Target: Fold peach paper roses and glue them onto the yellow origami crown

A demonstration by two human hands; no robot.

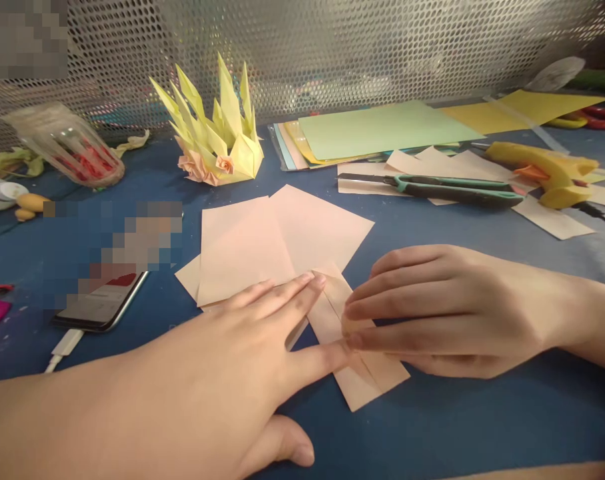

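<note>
I have the left hand (232,353) open and palm down, fingers spread, the tips pressing the folded pink strip (387,377) and the loose pink sheets (322,230) beside it, seemingly to stop the paper sliding; its index finger lies across the strip, the thumb sits apart. The right hand (447,313) is half closed, its fingertips meeting the strip from the right; I cannot tell whether they pinch it. The strip slants over the near middle of the worktop (482,433), where both hands can reach it.

The teal-handled scissors (457,190) lie shut on paper scraps at far right, near the glue gun (537,170), seemingly out of the way but within reach; the yellow paper piece (245,159) stands far left of centre, clear of my elbows; the phone (100,303) rests at left, plugged in.
</note>
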